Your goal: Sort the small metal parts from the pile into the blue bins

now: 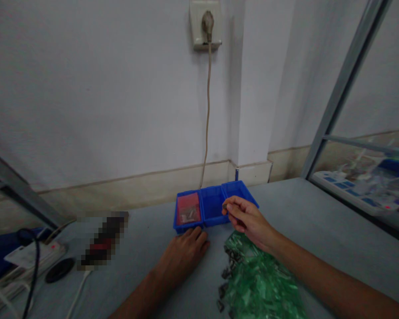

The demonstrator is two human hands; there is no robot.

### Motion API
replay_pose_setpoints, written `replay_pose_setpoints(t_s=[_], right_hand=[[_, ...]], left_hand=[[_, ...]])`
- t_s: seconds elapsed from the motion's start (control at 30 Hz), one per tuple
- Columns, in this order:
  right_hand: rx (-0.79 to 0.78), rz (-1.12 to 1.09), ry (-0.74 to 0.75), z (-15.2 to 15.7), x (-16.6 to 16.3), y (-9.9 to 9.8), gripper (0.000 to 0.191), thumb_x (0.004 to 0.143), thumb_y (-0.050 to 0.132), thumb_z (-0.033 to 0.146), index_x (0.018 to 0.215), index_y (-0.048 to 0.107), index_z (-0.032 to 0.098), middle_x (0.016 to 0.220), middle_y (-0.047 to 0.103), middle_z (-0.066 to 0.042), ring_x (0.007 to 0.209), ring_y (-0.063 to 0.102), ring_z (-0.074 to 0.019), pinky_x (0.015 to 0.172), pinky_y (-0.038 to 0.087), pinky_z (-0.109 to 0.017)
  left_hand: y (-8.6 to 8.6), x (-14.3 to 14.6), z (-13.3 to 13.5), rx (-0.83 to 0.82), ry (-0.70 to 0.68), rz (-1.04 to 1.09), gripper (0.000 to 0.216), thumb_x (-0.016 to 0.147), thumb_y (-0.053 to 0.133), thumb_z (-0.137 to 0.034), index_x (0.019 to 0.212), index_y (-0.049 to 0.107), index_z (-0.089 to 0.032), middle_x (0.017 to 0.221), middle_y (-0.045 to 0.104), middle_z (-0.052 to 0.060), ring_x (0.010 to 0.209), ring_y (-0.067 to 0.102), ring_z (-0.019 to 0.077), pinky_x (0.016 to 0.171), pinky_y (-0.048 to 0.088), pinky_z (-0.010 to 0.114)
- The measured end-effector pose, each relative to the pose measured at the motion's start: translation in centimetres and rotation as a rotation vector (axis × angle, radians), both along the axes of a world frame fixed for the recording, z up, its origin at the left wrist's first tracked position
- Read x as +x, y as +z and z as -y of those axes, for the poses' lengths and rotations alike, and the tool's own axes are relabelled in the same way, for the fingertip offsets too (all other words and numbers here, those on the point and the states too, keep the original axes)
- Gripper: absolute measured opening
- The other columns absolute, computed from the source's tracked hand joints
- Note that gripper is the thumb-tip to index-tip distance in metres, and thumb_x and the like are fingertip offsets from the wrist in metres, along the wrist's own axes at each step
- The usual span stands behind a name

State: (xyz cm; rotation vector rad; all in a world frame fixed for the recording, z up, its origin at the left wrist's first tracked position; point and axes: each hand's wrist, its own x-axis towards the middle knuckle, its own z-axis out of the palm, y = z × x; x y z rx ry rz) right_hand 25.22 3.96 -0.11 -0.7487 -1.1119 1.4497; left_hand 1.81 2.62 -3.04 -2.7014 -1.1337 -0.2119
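My right hand (246,218) hovers at the front edge of three joined blue bins (212,204), its fingers pinched on a small dark part (224,206) held over the middle and right bins. My left hand (186,252) rests on the grey table just in front of the left bin, fingers curled down with nothing visible in them. The left bin holds a red bag with small metal pieces (188,208). A green plastic sheet (259,279) strewn with small dark parts lies under my right forearm.
A power strip (29,254), black cable (33,266) and a black disc (60,270) lie at the left. A cord (208,115) hangs from the wall socket. Behind a metal frame (335,97) at the right is a shelf of cluttered items.
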Motion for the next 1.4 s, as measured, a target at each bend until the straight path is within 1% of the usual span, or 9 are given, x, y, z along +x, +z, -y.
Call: replay_pose_setpoints(t_s=[0.2, 0.37, 0.43, 0.63, 0.77, 0.87, 1.03, 1.23, 1.4], right_hand=[[-0.141, -0.132, 0.118, -0.18, 0.20, -0.10, 0.046, 0.088, 0.071, 0.055, 0.069, 0.055, 0.016, 0.053, 0.041, 0.007, 0.042, 0.023, -0.0041, 0.039, 0.014, -0.020], [-0.227, -0.245, 0.273, -0.41, 0.47, -0.22, 0.047, 0.090, 0.071, 0.051, 0.066, 0.047, 0.018, 0.052, 0.031, 0.010, 0.043, 0.017, -0.0047, 0.039, 0.017, -0.019], [-0.226, -0.276, 0.246, -0.39, 0.51, -0.12, 0.041, 0.088, 0.074, 0.047, 0.071, 0.052, 0.018, 0.056, 0.035, 0.009, 0.043, 0.019, -0.0041, 0.039, 0.016, -0.019], [-0.154, -0.225, 0.072, -0.08, 0.36, 0.21, 0.030, 0.083, 0.080, 0.039, 0.088, 0.060, 0.019, 0.084, 0.063, 0.002, 0.040, 0.026, 0.0006, 0.039, 0.015, -0.018], [-0.056, -0.075, -0.032, -0.15, 0.05, 0.09, 0.030, 0.078, 0.083, 0.038, 0.089, 0.061, 0.020, 0.069, 0.063, 0.005, 0.038, 0.031, -0.0023, 0.036, 0.016, -0.019], [-0.047, -0.047, -0.004, -0.26, -0.01, 0.00, 0.030, 0.075, 0.085, 0.033, 0.091, 0.062, 0.020, 0.062, 0.059, 0.007, 0.037, 0.031, -0.0029, 0.036, 0.015, -0.020], [-0.104, -0.136, 0.101, -0.41, 0.21, -0.26, 0.030, 0.080, 0.082, 0.037, 0.095, 0.065, 0.018, 0.082, 0.067, 0.000, 0.040, 0.032, -0.0011, 0.038, 0.018, -0.020], [-0.195, -0.270, 0.253, -0.72, 0.54, -0.68, 0.039, 0.091, 0.071, 0.047, 0.073, 0.055, 0.017, 0.055, 0.040, 0.008, 0.041, 0.020, -0.0037, 0.039, 0.016, -0.019], [-0.216, -0.344, 0.331, -0.76, 0.83, -0.35, 0.044, 0.094, 0.068, 0.046, 0.067, 0.048, 0.019, 0.052, 0.026, 0.010, 0.043, 0.011, -0.0061, 0.038, 0.015, -0.019]], left_hand=[[0.28, 0.13, 0.10, -0.005, 0.008, 0.002, 0.010, 0.103, 0.053, -0.027, 0.101, 0.061, -0.020, 0.097, 0.065, 0.004, 0.086, 0.066, 0.0199, 0.067, 0.052, 0.027], [0.25, 0.16, 0.13, 0.008, 0.011, 0.001, 0.009, 0.102, 0.054, -0.024, 0.101, 0.061, -0.021, 0.095, 0.065, 0.004, 0.085, 0.065, 0.0200, 0.067, 0.052, 0.027], [0.18, 0.13, 0.09, 0.013, 0.009, -0.010, 0.010, 0.102, 0.054, -0.025, 0.100, 0.061, -0.020, 0.095, 0.065, 0.004, 0.084, 0.065, 0.0206, 0.066, 0.052, 0.027], [0.20, -0.03, 0.16, 0.023, 0.012, -0.022, 0.014, 0.104, 0.050, -0.028, 0.099, 0.061, -0.020, 0.096, 0.065, 0.005, 0.086, 0.066, 0.0212, 0.067, 0.053, 0.028], [0.25, -0.10, 0.20, 0.027, 0.031, -0.020, 0.017, 0.105, 0.049, -0.029, 0.099, 0.062, -0.021, 0.094, 0.064, 0.005, 0.083, 0.067, 0.0189, 0.065, 0.052, 0.025], [0.25, -0.13, 0.18, 0.046, -0.003, -0.024, 0.018, 0.105, 0.049, -0.029, 0.097, 0.062, -0.020, 0.091, 0.065, 0.004, 0.080, 0.066, 0.0185, 0.064, 0.052, 0.025], [0.33, -0.22, 0.30, 0.051, -0.048, -0.019, 0.017, 0.105, 0.049, -0.028, 0.096, 0.062, -0.020, 0.089, 0.065, 0.004, 0.079, 0.066, 0.0211, 0.063, 0.053, 0.029], [0.65, -0.11, 0.38, 0.008, 0.014, -0.018, 0.014, 0.103, 0.052, -0.028, 0.097, 0.062, -0.020, 0.092, 0.065, 0.004, 0.080, 0.068, 0.0223, 0.063, 0.053, 0.030], [0.70, -0.04, 0.30, -0.015, 0.047, -0.051, 0.016, 0.105, 0.049, -0.029, 0.100, 0.061, -0.020, 0.095, 0.066, 0.005, 0.083, 0.070, 0.0224, 0.064, 0.054, 0.030]])
